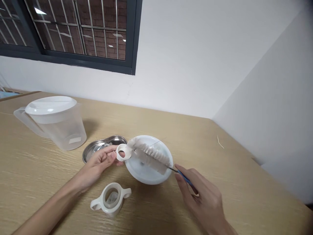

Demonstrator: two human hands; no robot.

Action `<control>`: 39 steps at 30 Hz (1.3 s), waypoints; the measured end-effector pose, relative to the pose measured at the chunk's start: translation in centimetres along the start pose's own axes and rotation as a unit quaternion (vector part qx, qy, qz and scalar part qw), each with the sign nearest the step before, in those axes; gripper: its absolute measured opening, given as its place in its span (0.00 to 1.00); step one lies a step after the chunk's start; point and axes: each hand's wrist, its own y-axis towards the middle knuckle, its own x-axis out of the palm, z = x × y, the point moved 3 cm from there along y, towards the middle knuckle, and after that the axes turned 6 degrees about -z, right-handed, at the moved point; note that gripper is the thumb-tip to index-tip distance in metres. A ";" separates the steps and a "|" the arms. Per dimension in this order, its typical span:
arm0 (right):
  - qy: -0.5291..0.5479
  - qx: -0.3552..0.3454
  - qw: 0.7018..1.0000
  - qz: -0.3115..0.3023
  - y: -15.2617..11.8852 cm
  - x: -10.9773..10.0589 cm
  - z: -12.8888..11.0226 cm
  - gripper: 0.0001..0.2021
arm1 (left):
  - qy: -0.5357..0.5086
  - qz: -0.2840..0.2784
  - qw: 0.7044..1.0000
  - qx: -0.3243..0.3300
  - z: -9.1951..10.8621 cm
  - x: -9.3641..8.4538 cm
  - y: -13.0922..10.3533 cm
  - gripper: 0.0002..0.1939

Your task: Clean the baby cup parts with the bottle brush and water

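Note:
A white plastic ring (124,152) is pinched between the fingers and thumb of my left hand (104,160), at the left rim of a white bowl (146,180). My right hand (201,192) grips the blue handle of a bottle brush (156,156). The brush's white bristles lie over the bowl, with their tip beside the ring; whether they touch it, I cannot tell. Below my left hand stands a white two-handled cup (112,200) with something translucent inside. Behind that hand, a kidney-shaped metal tray (87,153) holds small clear parts, partly hidden by my fingers.
A clear plastic pitcher (61,127) with a white lid stands at the left of the wooden table (234,182). A thin pale strand (220,142) lies at the right. A white wall and a barred window rise behind the table.

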 end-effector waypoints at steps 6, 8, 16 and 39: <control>-0.032 0.042 0.998 0.018 0.0 -0.2 0.5 0.09 | -0.003 0.017 1.000 -0.006 0.0 0.0 0.0 0.25; -0.019 0.036 0.999 0.016 0.0 -0.3 0.4 0.09 | 0.000 0.019 1.000 -0.006 0.0 0.0 0.0 0.25; -0.031 0.031 0.999 0.008 -0.1 0.1 0.8 0.08 | 0.024 0.018 1.000 0.009 -0.1 -0.3 0.0 0.24; -0.004 -0.012 1.000 -0.005 -0.1 0.4 -0.1 0.14 | 0.055 -0.007 0.998 0.009 0.1 0.2 0.4 0.21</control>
